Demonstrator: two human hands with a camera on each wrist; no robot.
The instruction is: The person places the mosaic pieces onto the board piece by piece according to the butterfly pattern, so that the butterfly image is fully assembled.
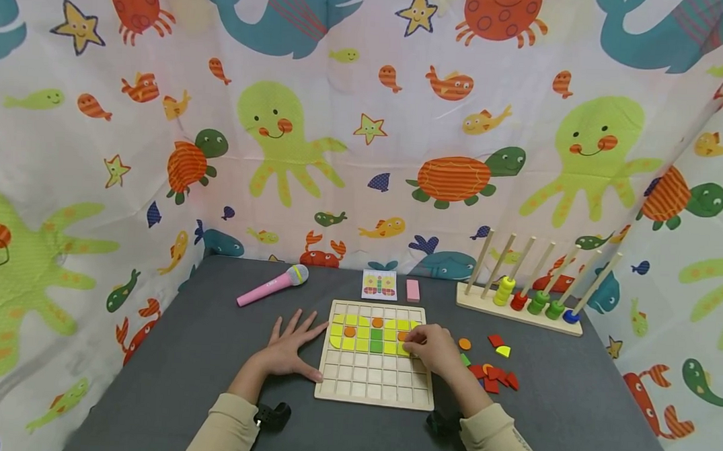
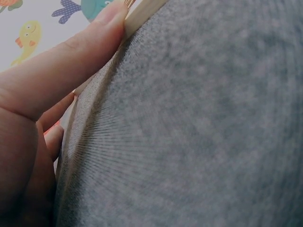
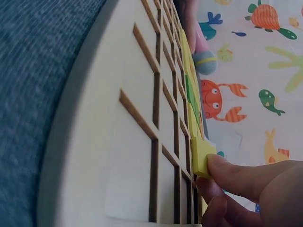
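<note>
A wooden grid board (image 1: 375,392) lies on the dark table. Its upper rows hold yellow tiles (image 1: 348,344), orange round tiles (image 1: 349,331) and a green strip (image 1: 376,340) in the middle. My left hand (image 1: 283,351) lies flat with fingers spread; its thumb (image 2: 90,42) and index finger touch the board's left edge. Over the right part of the filled rows, my right hand (image 1: 436,348) pinches a yellow tile (image 3: 202,153) between thumb and fingers. The right wrist view shows this tile tilted at the board's surface; the fingers partly cover the cells beneath.
Loose red tiles (image 1: 491,386), an orange disc (image 1: 465,344) and a yellow quarter piece (image 1: 503,351) lie right of the board. Behind stand a picture card (image 1: 380,285), a pink block (image 1: 413,291), a pink toy microphone (image 1: 274,286) and a bead-peg rack (image 1: 473,298).
</note>
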